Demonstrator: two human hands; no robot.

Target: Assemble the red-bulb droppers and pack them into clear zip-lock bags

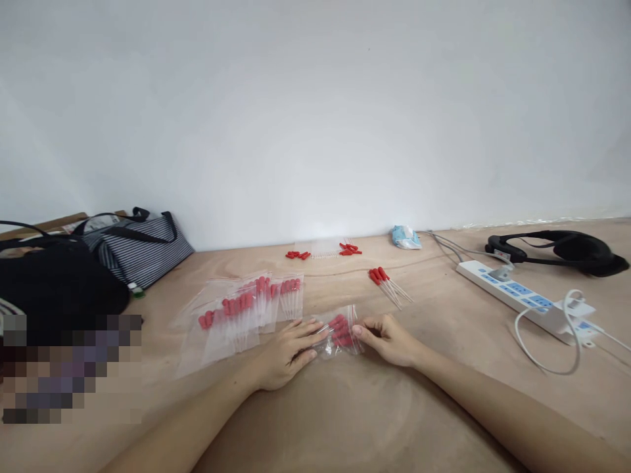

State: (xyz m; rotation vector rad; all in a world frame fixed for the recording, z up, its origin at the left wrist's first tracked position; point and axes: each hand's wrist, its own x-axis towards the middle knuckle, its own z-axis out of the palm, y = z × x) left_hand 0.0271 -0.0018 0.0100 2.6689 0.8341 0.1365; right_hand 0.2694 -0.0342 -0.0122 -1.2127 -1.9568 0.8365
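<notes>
In front of me on the table lies a clear zip bag [339, 335] with several red-ended sticks inside, which look like droppers. My left hand [290, 355] rests over the bag's left end, its fingers stretched out flat. At the opposite end, by the red-lined opening, my right hand [387, 338] pinches the bag's edge between thumb and bent fingers. Just beyond it lies a loose bunch of red-ended white sticks [387, 284]. To the left, filled zip bags [236, 315] overlap in a row.
Along the wall are small red pieces [298, 255], more red pieces [350, 249] and a blue-and-white crumpled packet [406, 237]. A power strip [522, 299] with cables and a black headset [566, 249] occupy the right. Striped [142, 253] and black bags [59, 282] stand left.
</notes>
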